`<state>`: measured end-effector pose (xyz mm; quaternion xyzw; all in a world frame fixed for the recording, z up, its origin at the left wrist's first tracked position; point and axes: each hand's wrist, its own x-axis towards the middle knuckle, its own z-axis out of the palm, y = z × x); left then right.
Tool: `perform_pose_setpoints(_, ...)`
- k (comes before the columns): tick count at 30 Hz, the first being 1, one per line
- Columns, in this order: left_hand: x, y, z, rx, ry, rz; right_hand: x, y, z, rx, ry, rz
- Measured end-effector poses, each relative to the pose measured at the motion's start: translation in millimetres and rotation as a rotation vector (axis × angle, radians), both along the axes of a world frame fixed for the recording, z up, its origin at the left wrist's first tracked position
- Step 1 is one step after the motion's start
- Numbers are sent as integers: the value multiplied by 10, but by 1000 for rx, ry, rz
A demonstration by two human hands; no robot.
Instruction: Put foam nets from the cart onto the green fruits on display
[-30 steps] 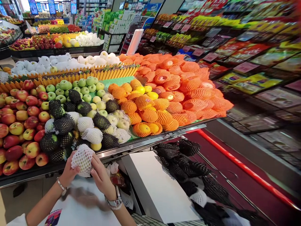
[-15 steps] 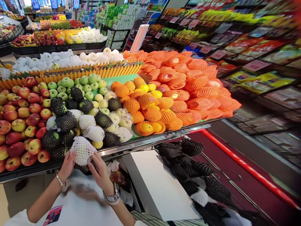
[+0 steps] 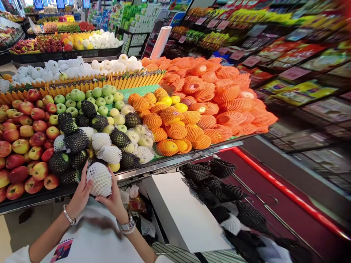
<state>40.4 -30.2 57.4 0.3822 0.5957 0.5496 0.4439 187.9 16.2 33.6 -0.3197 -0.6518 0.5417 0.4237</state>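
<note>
Between my two hands sits a round, pale fruit in a white foam net point(image 3: 99, 179), held just in front of the display's metal edge. My left hand point(image 3: 81, 190) wraps its left side and my right hand point(image 3: 114, 200) its right side, thumbs toward me. The net covers most of the fruit, so its kind is hard to tell. Just beyond lie fruits in white foam nets point(image 3: 109, 155) and others in black nets point(image 3: 59, 163). Red apples point(image 3: 40, 171) are heaped to the left, with green apples point(image 3: 78, 94) behind.
Orange-netted fruits point(image 3: 178, 130) fill the display's right side. Below the metal edge point(image 3: 164, 166), a white box point(image 3: 186, 212) stands beside a pile of black foam nets point(image 3: 219, 186). A red rail point(image 3: 285, 193) runs along the right, before shelves of packets point(image 3: 309, 91).
The white net now fits closely round the fruit, where it hung looser and wider before. My hands have turned and closed more around its sides. The view has shifted slightly.
</note>
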Motion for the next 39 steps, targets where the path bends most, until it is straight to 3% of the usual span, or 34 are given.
perform_pose_setpoints(3,-60,-16,61,-29,264,-107,-46,-60,-140,-209,91,-73)
perform_pose_setpoints(6,-163,-23,76,-31,560,-17,-42,-66,-308,-351,85,-165)
perform_pose_setpoints(9,-257,-47,109,143,844,51,-37,-19,-393,-439,61,-221)
perform_pose_setpoints(12,-276,-52,164,325,1074,-215,-66,24,-350,-427,62,-182)
perform_pose_setpoints(14,-255,-29,179,326,1179,-430,-104,24,-295,-406,51,-115)
perform_pose_setpoints(16,-246,5,161,261,1231,-513,-152,5,-256,-397,49,-47)
perform_pose_setpoints(18,-281,33,113,194,1234,-476,-200,-10,-241,-401,94,9)
perform_pose_setpoints(23,-507,48,-88,130,1256,-247,-254,46,-235,-520,268,125)
perform_pose_setpoints(26,-579,45,-252,119,1359,-144,-197,105,-265,-536,251,110)
perform_pose_setpoints(28,-575,31,-366,148,1405,-89,-108,130,-342,-495,221,29)
perform_pose_setpoints(33,-536,-91,-557,202,1449,26,290,96,-769,-367,65,-362)
perform_pose_setpoints(39,-542,-228,-537,242,1466,170,983,-46,-1451,-414,-67,-667)
